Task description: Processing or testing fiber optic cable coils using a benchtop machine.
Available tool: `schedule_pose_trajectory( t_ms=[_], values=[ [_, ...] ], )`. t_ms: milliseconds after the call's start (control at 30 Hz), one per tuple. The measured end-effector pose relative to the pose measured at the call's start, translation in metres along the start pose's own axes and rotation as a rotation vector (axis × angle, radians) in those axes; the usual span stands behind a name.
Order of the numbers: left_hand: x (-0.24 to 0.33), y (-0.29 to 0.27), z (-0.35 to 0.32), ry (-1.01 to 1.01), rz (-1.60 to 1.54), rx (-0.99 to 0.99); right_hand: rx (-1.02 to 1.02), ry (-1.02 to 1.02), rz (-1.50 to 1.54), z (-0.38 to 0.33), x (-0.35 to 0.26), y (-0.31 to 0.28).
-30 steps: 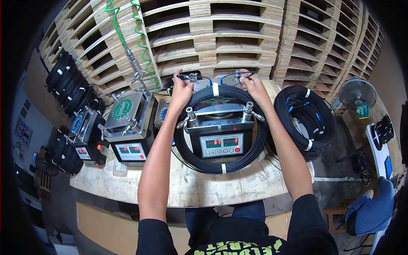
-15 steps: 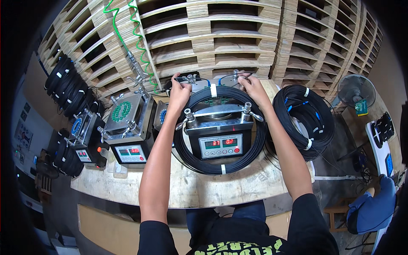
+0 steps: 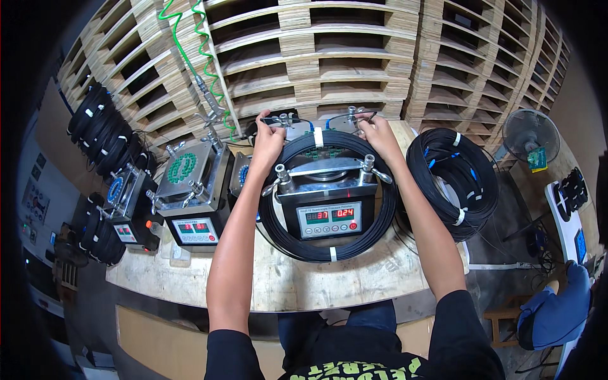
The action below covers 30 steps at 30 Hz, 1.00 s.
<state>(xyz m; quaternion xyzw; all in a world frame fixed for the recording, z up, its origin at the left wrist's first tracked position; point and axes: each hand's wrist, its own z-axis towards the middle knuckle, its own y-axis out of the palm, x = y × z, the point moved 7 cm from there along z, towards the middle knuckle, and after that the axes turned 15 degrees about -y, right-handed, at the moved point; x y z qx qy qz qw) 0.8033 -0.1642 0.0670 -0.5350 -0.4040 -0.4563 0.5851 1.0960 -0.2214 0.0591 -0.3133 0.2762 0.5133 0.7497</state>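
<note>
A steel polishing machine (image 3: 327, 221) with a lit red display stands before me, ringed by a coil of black cable (image 3: 333, 254) tied with white bands. Thin black cable runs to blue connectors at its far side. My left hand (image 3: 268, 142) curls its fingers beside the far left clamp post (image 3: 284, 118), where cable passes. At the far right clamp post (image 3: 352, 113), my right hand (image 3: 381, 137) is closed, a thin dark piece showing past its fingertips. Whether either hand grips cable or a clamp lever is hidden. Both near clamp levers (image 3: 384, 175) are untouched.
Similar machines (image 3: 196, 225) stand to the left, with green or blue rings on top. Black cable coils (image 3: 446, 180) lie at right and others hang at far left. Wooden pallets (image 3: 304, 47) rise behind, a green spiral hose (image 3: 204, 50) before them. A fan (image 3: 531, 136) and a seated person are at right.
The dark piece at my right fingertips has changed its angle, and those fingers have shifted slightly. My left hand stays almost in place. The coil and machine have not moved.
</note>
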Motion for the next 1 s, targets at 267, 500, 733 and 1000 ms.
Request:
schedule_pose_trajectory(
  t_ms=[267,500,733,1000],
  values=[
    [0.001,0.001,-0.002,-0.015,0.063,0.048,-0.022,0.017,0.116,0.002,0.015,0.000],
    [0.006,0.001,-0.006,-0.002,0.021,0.004,0.056,0.006,0.022,-0.002,-0.001,-0.002],
    [0.004,0.002,-0.005,-0.023,0.057,0.034,0.042,0.035,-0.009,0.000,0.001,-0.006],
    [0.002,-0.001,-0.004,-0.032,0.131,0.061,-0.058,0.088,0.101,-0.001,0.013,0.001]
  ],
)
